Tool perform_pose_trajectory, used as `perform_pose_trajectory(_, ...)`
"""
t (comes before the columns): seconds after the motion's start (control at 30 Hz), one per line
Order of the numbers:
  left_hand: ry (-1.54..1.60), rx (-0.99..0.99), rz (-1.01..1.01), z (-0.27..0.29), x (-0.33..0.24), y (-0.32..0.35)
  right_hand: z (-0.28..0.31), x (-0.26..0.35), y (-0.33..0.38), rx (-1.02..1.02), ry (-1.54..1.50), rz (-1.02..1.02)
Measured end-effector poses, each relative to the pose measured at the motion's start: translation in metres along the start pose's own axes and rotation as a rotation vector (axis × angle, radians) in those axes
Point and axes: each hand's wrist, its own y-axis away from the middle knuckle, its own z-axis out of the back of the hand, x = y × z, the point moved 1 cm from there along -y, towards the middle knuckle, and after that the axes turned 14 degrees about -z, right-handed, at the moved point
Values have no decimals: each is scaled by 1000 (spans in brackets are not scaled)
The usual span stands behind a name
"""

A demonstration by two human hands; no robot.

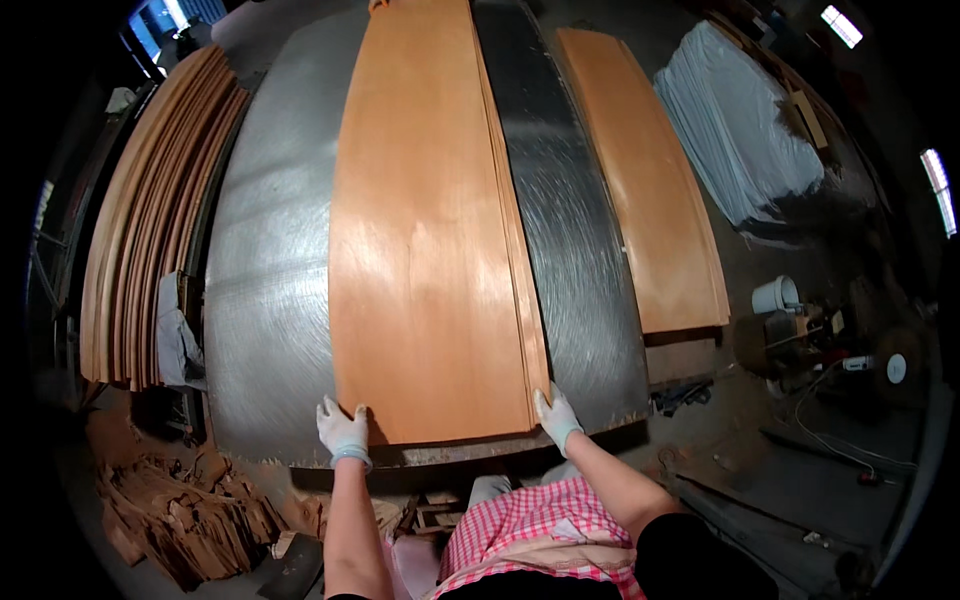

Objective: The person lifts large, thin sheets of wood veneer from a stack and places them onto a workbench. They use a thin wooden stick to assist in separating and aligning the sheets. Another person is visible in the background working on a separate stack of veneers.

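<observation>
A long stack of thin orange-brown wood veneer sheets [425, 240] lies lengthwise on a scratched metal tabletop [270, 300]. Its right edges are slightly staggered. My left hand [343, 430], in a pale glove, is beside the near left corner; its fingers are apart and the thumb touches the stack's edge. At the near right corner my right hand [559, 418], also gloved, has its fingertips closed on the edges of the veneer sheets. Another person's hand [379, 4] rests at the far end of the stack, mostly cut off by the frame.
More veneer [655, 200] is piled to the right, and a thick stack of curved sheets [160, 220] stands left. Beyond on the right are a plastic-covered pile [735, 125] and a white bucket [775, 295]. Broken veneer scraps [190, 520] lie on the floor at lower left.
</observation>
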Motion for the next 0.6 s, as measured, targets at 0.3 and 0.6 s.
perform_pose_trajectory(0.3,155,273,-553,-44,-122,112,-34,19,21,49,-427,-96)
perform_pose_trajectory(0.6,241,143,-719,-61,-148,103,-20,62,51,497,-589,-249)
